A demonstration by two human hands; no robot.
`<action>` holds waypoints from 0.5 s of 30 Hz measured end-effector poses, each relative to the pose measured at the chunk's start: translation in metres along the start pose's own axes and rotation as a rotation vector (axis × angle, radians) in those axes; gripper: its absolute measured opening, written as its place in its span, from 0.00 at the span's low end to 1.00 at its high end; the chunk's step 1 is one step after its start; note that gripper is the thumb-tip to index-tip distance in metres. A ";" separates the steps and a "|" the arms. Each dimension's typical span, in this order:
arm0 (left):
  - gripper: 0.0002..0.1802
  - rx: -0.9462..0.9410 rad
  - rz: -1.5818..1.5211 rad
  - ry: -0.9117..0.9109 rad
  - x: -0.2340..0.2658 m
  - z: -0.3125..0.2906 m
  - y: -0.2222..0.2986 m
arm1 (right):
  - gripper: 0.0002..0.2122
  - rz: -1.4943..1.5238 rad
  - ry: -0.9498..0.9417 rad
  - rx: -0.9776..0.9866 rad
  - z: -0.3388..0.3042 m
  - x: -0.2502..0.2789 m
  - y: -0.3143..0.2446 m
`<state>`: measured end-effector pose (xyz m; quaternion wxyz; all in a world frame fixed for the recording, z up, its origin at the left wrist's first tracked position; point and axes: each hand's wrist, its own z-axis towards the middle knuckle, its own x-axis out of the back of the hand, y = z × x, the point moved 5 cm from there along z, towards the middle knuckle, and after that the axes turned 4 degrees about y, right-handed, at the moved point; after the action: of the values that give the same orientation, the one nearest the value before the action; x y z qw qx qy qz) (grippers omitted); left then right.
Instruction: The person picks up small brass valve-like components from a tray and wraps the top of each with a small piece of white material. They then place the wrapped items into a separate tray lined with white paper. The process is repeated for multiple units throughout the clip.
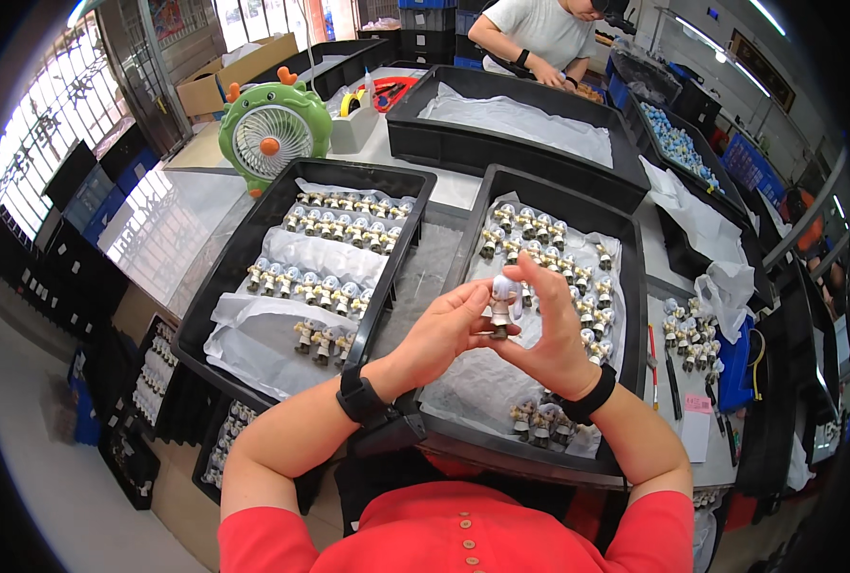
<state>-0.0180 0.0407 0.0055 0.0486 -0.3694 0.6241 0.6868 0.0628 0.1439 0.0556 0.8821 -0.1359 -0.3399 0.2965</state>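
Note:
Between my two hands, above the right-hand black tray (632, 277), is a small white-haired figurine (502, 304), held upright. My left hand (449, 325) pinches it from the left side with thumb and fingers. My right hand (551, 329) curves round it, with a fingertip near its head and the thumb by its base. More figurines (530, 227) of the same look stand in rows on white paper in that tray. Several more (542, 423) stand near its front edge. The left black tray (296, 380) holds similar rows, parted by white paper (329, 256).
A green frog-like fan (274, 134) stands behind the left tray. Farther back is a large black tray (501, 143) lined with paper, and a person (540, 48) works beyond it. At right lie loose figurines (690, 334), a red pen (652, 353) and a pink-topped slip (697, 425).

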 end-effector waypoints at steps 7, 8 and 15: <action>0.24 -0.041 0.350 -0.109 -0.007 -0.004 0.001 | 0.43 0.018 -0.047 0.089 -0.003 -0.009 -0.008; 0.25 -0.029 0.251 -0.112 -0.007 -0.004 0.003 | 0.44 0.056 -0.047 0.050 -0.003 -0.009 -0.007; 0.26 0.036 -0.130 -0.190 -0.011 -0.004 0.007 | 0.47 0.291 -0.092 -0.162 -0.004 -0.007 0.002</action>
<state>-0.0122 0.0403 0.0171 0.1586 -0.3412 0.6037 0.7028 0.0608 0.1407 0.0480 0.7995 -0.2408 -0.3793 0.3987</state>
